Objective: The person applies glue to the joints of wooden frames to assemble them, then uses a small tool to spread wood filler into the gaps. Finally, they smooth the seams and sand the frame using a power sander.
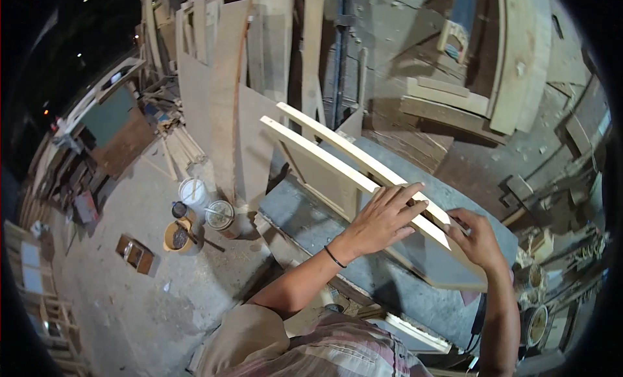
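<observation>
Two long pale wooden-edged panels stand on edge side by side on a grey worktable (pixel 298 215). The nearer panel (pixel 318 155) and the farther panel (pixel 344 145) have a narrow gap between them. My left hand (pixel 388 216) lies across both top edges, its fingers spread. Near the right end of the panels is my right hand (pixel 475 234), fingers bent around the end of the top edges. The lower parts of its fingers are partly hidden by the wood.
Boards (pixel 227 85) lean beyond the table. On the floor at left stand a white bucket (pixel 193 193), a yellow container (pixel 174 237) and a wooden box (pixel 135 254). A curved wooden piece (pixel 519 59) lies at upper right.
</observation>
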